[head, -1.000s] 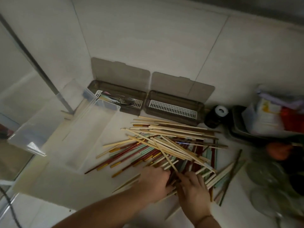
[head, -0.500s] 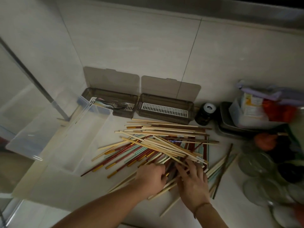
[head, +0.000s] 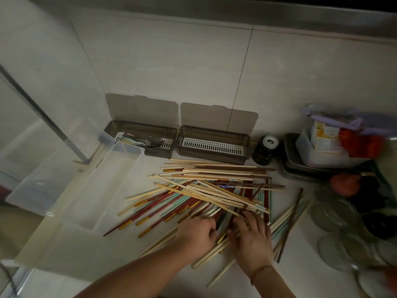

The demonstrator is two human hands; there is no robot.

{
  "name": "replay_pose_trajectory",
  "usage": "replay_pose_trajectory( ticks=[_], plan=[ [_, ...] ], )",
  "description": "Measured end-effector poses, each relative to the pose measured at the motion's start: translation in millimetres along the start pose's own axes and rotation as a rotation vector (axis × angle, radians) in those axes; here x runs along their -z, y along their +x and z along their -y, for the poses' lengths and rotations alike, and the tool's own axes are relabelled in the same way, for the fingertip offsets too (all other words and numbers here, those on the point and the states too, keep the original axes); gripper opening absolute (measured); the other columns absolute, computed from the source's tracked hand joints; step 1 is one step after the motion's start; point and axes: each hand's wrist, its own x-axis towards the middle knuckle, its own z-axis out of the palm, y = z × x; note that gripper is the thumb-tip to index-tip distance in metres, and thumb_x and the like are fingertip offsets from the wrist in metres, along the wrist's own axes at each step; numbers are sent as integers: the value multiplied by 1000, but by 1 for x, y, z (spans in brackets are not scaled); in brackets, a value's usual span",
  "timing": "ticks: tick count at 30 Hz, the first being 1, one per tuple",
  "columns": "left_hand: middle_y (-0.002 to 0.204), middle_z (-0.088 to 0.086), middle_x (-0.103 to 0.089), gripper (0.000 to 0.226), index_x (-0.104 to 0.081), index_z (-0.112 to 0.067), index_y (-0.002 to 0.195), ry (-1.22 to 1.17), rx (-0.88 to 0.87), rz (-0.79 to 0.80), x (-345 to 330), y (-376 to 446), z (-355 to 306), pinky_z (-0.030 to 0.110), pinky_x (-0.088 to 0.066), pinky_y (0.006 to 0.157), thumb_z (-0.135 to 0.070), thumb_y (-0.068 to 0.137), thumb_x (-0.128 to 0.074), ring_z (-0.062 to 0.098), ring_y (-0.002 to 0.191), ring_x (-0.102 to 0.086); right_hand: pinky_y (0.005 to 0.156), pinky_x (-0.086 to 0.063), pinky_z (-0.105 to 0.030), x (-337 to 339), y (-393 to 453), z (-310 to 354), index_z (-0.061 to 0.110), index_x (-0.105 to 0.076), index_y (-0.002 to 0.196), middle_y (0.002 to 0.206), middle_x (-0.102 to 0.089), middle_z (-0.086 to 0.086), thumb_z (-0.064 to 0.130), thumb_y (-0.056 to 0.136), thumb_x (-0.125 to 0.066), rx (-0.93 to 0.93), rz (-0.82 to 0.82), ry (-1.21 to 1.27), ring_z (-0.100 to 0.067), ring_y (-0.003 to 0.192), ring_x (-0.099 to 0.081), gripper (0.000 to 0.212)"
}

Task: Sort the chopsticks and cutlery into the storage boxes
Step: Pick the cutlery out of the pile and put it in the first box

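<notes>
The loose heap of pale wooden, dark red gold-banded and mint-green chopsticks point(head: 214, 190) lies spread over the white counter point(head: 300, 265), in front of the two smoky-grey storage boxes. Both hands are down on its near edge. The left hand point(head: 196, 235) has its fingers curled into the sticks, though what exactly they hold I cannot tell. The right hand point(head: 253, 237) lies flatter, fingers slightly spread and pressing on the sticks beneath.

Compared with half a second ago, the hands sit in much the same spot on the pile, the right fingers reaching a touch further in; the heap itself looks unchanged.

Behind the pile, the left grey box point(head: 141, 137), lid raised against the tiled wall, holds metal cutlery on its white slotted tray. The right grey box point(head: 212, 145) beside it, also open, shows only its white tray. A clear plastic tub point(head: 103, 186) stands at the heap's left, close to the red sticks' tips. A small dark jar with a white cap point(head: 266, 149) stands just right of the boxes, then stacked metal trays point(head: 300, 168). Glass lids point(head: 335, 214) crowd the right edge, near the outermost sticks. Bare counter shows in front of the tub and near the wrists.
</notes>
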Motion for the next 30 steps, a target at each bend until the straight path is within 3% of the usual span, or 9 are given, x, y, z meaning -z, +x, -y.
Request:
replay_pose_trajectory(
  ticks=[6,11,18,22,25,30],
  plan=[
    [82,-7,-66,19,-55,-27,89,130,7,41,3,7,-10,32,-55,70,-46,89,-56,14,75,-65,100,-40,-58,-2,1,-3,37,-51,128,135,-52,-5,59,82,-42,28,40,-18,-37,126,-46,52],
    [81,-4,-63,25,-54,-26,93,242,-37,67,7,11,-10,33,-53,70,-50,88,-54,17,74,-63,102,-37,-58,-1,3,-6,35,-51,130,137,-51,-2,62,81,-38,9,68,-32,-34,128,-44,57],
    [74,-2,-61,26,-60,-22,88,382,-44,126,-1,9,-15,28,-42,57,-45,94,-49,14,65,-58,103,-36,-59,1,5,-6,32,-53,129,136,-51,-4,60,82,-36,16,77,-10,-35,128,-44,58],
    [77,-4,-62,23,-61,-22,88,260,89,147,5,12,-17,29,-53,66,-44,92,-54,13,71,-61,102,-36,-60,2,6,-7,32,-53,129,136,-51,-4,60,82,-36,18,77,3,-35,127,-45,58],
    [73,-5,-62,27,-62,-22,85,183,97,163,16,11,-12,27,-52,62,-49,86,-57,11,69,-61,102,-36,-61,3,7,-8,31,-52,130,136,-50,-4,61,82,-37,26,85,1,-35,128,-44,58],
    [77,-3,-64,27,-63,-17,88,-169,118,375,27,4,5,30,-52,67,-44,86,-60,11,69,-60,103,-36,-61,5,7,-9,31,-50,132,138,-49,-4,60,82,-37,21,100,14,-35,129,-44,59]
  ],
)
